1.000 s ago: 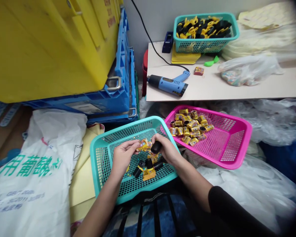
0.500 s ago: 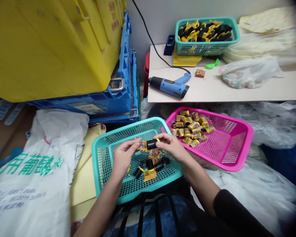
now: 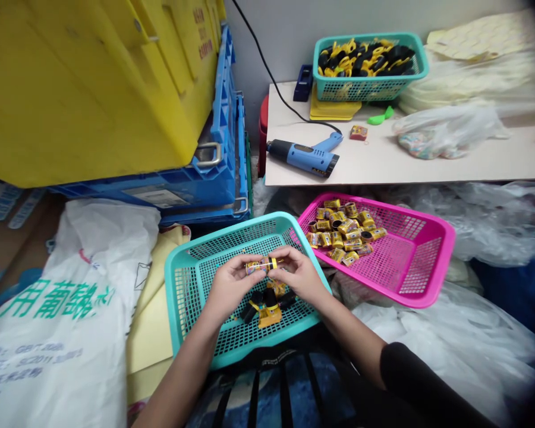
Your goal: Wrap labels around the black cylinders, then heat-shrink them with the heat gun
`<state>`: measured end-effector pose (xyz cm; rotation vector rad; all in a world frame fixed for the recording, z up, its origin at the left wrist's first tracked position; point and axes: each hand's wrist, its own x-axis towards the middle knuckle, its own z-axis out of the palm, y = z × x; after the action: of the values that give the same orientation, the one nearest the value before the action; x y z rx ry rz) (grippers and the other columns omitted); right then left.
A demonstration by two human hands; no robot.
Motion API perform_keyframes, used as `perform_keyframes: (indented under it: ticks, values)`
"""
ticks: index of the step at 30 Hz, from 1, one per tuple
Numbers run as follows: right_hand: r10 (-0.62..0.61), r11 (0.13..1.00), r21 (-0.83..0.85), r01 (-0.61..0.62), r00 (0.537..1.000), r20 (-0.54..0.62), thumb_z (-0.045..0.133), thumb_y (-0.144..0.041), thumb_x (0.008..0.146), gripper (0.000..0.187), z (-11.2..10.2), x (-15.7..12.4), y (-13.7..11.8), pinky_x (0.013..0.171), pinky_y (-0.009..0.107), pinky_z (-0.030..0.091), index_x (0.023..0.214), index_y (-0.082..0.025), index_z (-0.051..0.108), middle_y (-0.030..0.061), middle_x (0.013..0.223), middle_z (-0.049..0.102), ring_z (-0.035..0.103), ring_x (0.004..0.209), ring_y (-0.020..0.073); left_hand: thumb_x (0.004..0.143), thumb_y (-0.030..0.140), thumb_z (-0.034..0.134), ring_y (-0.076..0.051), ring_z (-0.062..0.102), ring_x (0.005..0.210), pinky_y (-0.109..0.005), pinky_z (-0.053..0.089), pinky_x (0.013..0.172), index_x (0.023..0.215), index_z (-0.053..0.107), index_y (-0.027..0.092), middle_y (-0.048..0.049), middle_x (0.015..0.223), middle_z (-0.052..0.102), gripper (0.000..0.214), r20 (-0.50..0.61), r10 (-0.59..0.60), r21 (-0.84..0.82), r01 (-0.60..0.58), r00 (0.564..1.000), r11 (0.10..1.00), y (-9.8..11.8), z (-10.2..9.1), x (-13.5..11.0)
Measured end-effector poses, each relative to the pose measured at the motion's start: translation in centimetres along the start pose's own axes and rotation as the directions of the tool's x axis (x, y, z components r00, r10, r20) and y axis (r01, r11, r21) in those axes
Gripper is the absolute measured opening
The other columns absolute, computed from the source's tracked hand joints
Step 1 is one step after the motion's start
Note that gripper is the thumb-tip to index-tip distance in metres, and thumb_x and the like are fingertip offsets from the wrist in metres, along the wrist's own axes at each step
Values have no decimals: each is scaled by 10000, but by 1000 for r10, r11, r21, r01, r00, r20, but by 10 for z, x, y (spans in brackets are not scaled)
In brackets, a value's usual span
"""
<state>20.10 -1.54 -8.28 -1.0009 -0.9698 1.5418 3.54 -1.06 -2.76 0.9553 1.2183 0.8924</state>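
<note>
Over the teal basket (image 3: 173, 297), my left hand (image 3: 232, 279) pinches one end of a small cylinder in a printed yellow sleeve (image 3: 257, 266). My right hand (image 3: 298, 274) closes on its other end, where a yellow rim shows. Fingers hide parts of both ends. Below my hands, several black cylinders with yellow rims (image 3: 271, 297) and loose printed sleeves (image 3: 270, 317) lie in the basket. Beside my right hand stands a pink basket (image 3: 428, 261) with many small yellow sleeved pieces (image 3: 348, 227) heaped at its left end.
A blue heat gun (image 3: 304, 157) lies on the white table (image 3: 374, 169), its black cord running up the wall. Behind it stands another teal basket (image 3: 370, 89) of black and yellow parts. Yellow and blue crates (image 3: 160, 196) rise at the left, above a white sack (image 3: 66, 309).
The printed sleeve now covers the black cylinder, which was bare half a second ago. My hands have come closer together, and my right hand has moved left and slightly down.
</note>
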Motion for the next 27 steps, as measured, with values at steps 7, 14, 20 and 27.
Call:
perform_keyframes:
  ticks: [7,14,20,27]
  values:
    - [206,900,347,-265,959,197,646,-582,777,498,12,-5,3,802,301,476,1132,-235,615,71,1117,607,578,959,185,601,241,851,-202,665,913,-324,543,833,877,740,198,-48,958,733,300,12,-8,-70,9,1000,997,-10,7,-3]
    - [165,923,322,-212,972,166,689,-624,718,474,16,-3,12,821,299,460,923,-200,638,53,925,627,570,854,164,575,215,850,-193,661,867,-325,524,829,815,735,212,-24,894,735,266,-26,31,-36,-32,999,999,-12,11,-4]
    - [119,960,241,-142,987,106,755,-586,666,447,16,0,19,801,278,460,861,-210,615,23,892,613,554,830,146,575,229,848,-179,631,818,-295,502,784,809,714,205,-15,848,707,270,-28,37,26,-36,999,999,-16,13,-5]
    - [24,948,308,-80,983,182,548,-572,857,434,6,-5,13,799,310,496,1142,-245,559,63,1102,594,598,940,176,844,447,651,-112,517,676,-225,437,642,1100,565,269,10,863,585,323,114,-5,-130,20,993,991,-28,10,-11]
